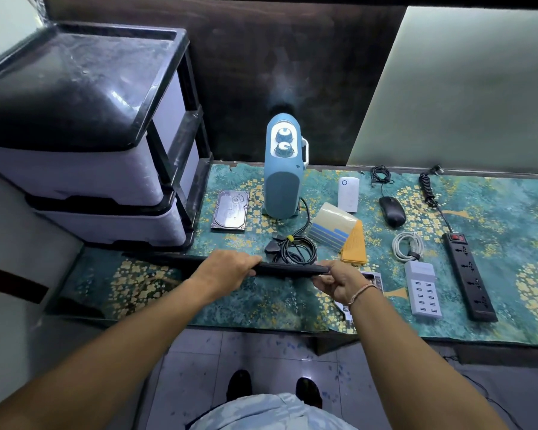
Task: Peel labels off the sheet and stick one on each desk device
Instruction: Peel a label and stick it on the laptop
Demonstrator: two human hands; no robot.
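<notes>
Both hands grasp a long, flat black device (292, 270) edge-on above the floral teal desk mat (494, 212): left hand (227, 268) curled over its top, right hand (339, 282) pinching its right end. The blue-striped label sheet (331, 228) lies beyond the fingers, beside the blue heater (281, 187).

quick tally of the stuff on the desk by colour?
Black: 4, hard drive, mouse, power strip, keyboard held edge-on by left hand and right hand
Blue: 1, heater
White/grey: 2, plug-in unit, USB charger
Total: 7
</notes>
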